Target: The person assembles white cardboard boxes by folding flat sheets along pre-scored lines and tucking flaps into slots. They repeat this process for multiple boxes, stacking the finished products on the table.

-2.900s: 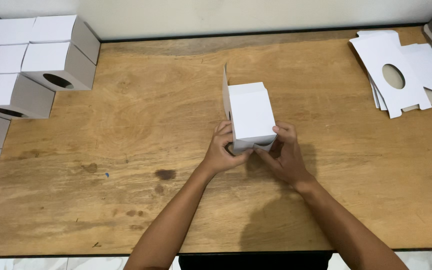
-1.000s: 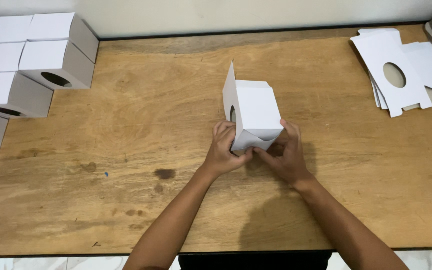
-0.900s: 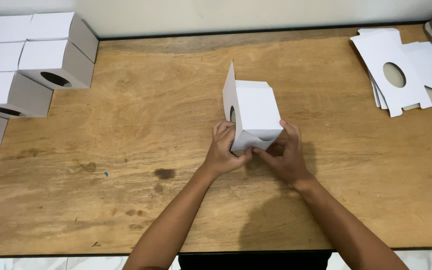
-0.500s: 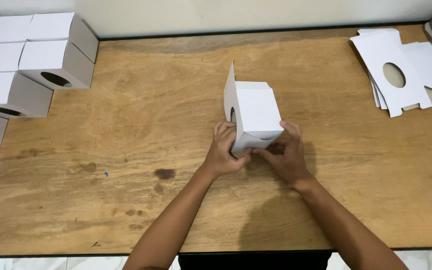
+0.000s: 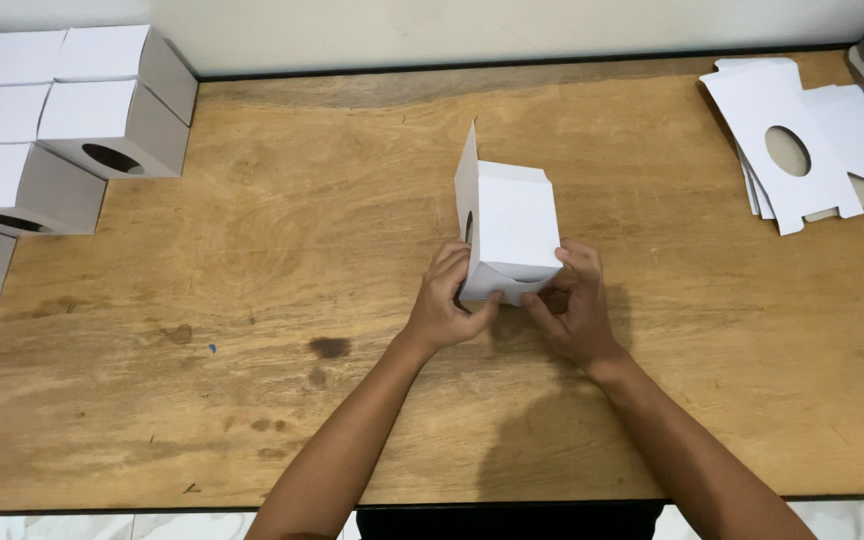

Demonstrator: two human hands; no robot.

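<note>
both hands, left hand [image 5: 447, 300] and right hand [image 5: 572, 305], grip white box [image 5: 512, 225].

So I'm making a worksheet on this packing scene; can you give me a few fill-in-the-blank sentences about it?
1. Both hands, left hand and right hand, grip the near end of a half-folded white ____ box.
2. The wooden table is ____ in colour.
3. The stack of flat white blanks, each with an oval hole, lies at the table's far ____ corner.
4. Finished white boxes sit at the far ____.

Missing words: cardboard; brown; right; left
</note>
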